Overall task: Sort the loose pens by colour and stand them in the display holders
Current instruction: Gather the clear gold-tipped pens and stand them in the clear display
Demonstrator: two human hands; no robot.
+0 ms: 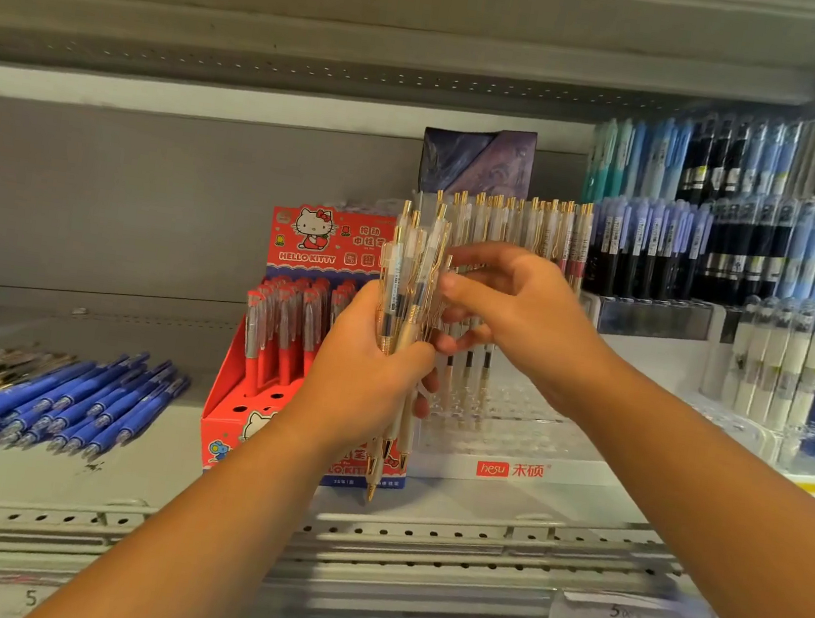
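My left hand (361, 370) is wrapped round a bunch of gold pens (412, 278), mid-scene; right hand (508, 311) pinches one up top; more stand in the far rows of the clear holder (524, 428) behind; red box (229, 389) holds red pens (284, 323); blue pens (61, 403) lie loose far left

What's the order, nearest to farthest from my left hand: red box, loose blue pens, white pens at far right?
1. Red box, just behind the left hand, which grips clear pens.
2. Blue pens, lying on the shelf to the left.
3. White pens, standing at far right.
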